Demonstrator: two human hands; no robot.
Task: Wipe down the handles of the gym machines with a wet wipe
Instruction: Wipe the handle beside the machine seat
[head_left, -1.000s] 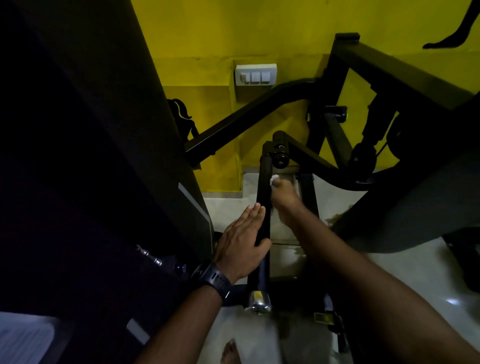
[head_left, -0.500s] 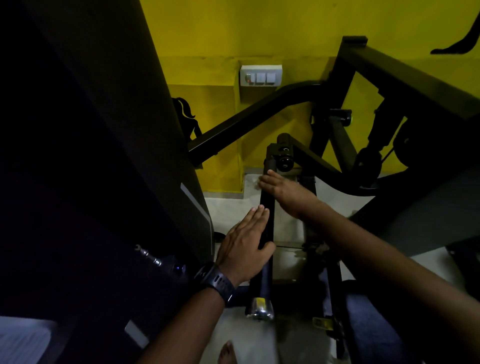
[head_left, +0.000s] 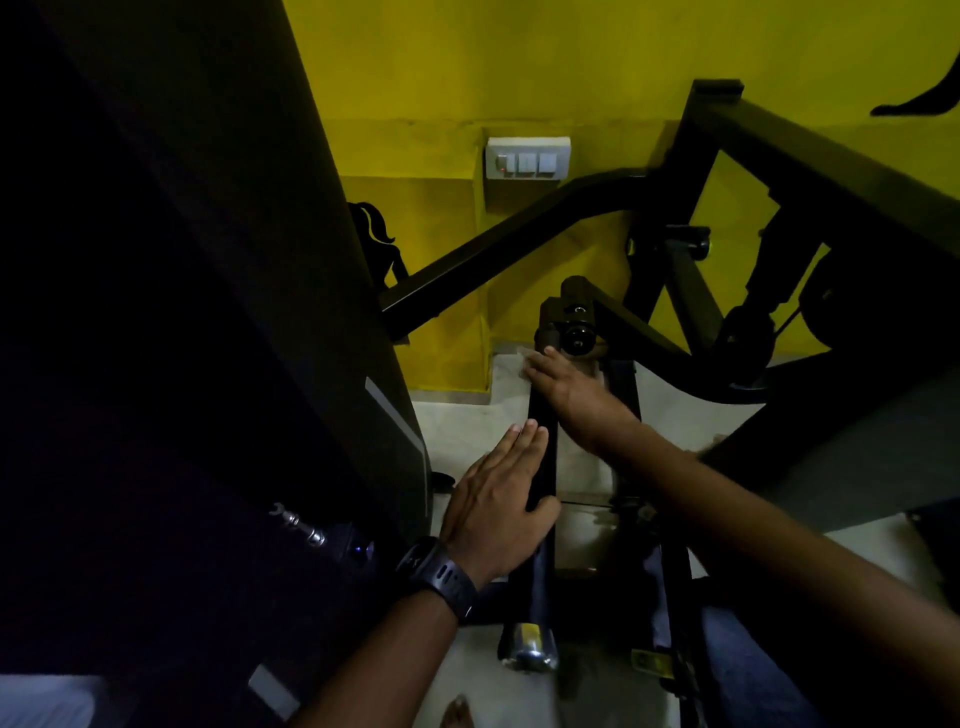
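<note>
Yellow matte wall (head_left: 415, 78) fills the background, with a white plastic switch plate (head_left: 527, 158) of square rockers set into it. A dark curly silhouette decal (head_left: 375, 228) sits lower on the wall. Pale, slightly glossy floor tiles (head_left: 467, 415) show below. Angular black steel frame tubing (head_left: 493, 260) crosses in front of the wall, and a broad dark panel (head_left: 208, 260) shades the whole near side.

A long, straight black handle (head_left: 544, 462) runs from a round pivot knob (head_left: 576, 335) towards the camera. It ends in a shiny chrome cap (head_left: 530, 649) bearing a small yellow sticker.

The left hand (head_left: 493, 504) lies flat along the lower part of this handle. Its fingers are straight and together against one side, and its thumb lies across the front of the bar, so it braces rather than clenches. A dark rubbery watch (head_left: 441, 571) with a slotted strap circles that wrist.

The right hand (head_left: 569, 387) is laid over the upper end of the handle, just below the knob, with its fingers bent across the bar. A pale, soft-edged smudge at its fingertips looks like the wet wipe (head_left: 523, 361), pressed between hand and bar. The light is dim and that spot is blurred, so its shape is unclear.
</note>
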